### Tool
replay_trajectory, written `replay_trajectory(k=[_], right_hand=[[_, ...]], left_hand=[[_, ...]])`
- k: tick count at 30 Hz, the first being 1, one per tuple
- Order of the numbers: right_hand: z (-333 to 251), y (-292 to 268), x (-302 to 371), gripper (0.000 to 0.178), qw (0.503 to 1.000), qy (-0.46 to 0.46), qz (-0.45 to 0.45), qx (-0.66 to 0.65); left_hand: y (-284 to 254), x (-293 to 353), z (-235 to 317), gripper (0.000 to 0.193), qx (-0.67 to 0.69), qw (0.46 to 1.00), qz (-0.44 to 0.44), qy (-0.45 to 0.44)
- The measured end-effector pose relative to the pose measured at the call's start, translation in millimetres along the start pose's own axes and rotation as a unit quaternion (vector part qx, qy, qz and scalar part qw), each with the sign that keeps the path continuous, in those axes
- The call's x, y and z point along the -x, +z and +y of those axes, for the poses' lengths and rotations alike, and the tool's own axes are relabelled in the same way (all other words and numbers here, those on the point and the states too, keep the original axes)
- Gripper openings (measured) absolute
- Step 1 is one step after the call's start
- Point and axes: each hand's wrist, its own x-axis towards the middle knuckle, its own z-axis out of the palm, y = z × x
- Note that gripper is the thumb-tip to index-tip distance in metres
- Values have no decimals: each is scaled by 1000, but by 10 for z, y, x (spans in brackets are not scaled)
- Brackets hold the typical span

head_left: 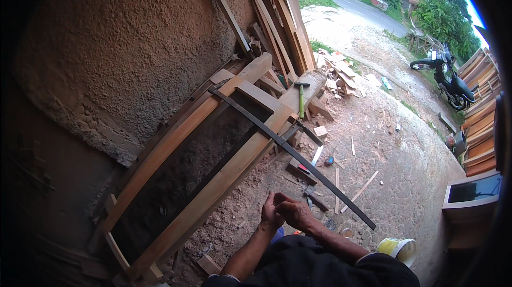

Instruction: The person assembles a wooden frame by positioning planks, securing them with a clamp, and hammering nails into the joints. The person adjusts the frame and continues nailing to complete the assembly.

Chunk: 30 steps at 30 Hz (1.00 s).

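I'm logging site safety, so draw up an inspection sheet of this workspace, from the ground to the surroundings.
Surface: rough ground, littered with wood bits
Work: wooden frame, bar clamp across it
Clutter: offcuts heaped; bucket tipped over; hammer beside the frame
Hands: left hand and right hand together, off the frame; grip unclear
Cables: nothing seen
Surroundings: rough wall, motorcycle, road

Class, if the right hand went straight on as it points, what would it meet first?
The right hand would first meet the left hand; beyond, probably the wooden frame, though depth is unclear.
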Motion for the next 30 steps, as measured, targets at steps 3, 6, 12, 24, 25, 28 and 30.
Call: replay_trajectory(k=[3,6,12,24,25,28,30], right_hand=[[-30,-15,-268,12,999,23,40,-18],[-32,-77,-449,17,995,79,8,-56],[187,-318,-943,25,993,111,-18,-34],[904,-1095,-1845,20,991,122,-11,49],[947,-1115,-1880,18,993,117,14,2],[1092,-1129,-2018,12,988,82,88,-98],[1201,-1102,-2134,12,980,105,105,-134]], left_hand=[[107,-91,258,47,11,1000,19,-12],[198,-189,403,37,89,993,47,-66],[460,-589,592,28,-37,998,41,-27],[1212,-1401,1238,8,-258,966,-3,-8],[1254,-1459,1243,8,-242,970,5,-14],[1362,-1686,1270,11,-220,975,-1,-18],[1402,-1840,1296,15,-208,977,41,-14]])
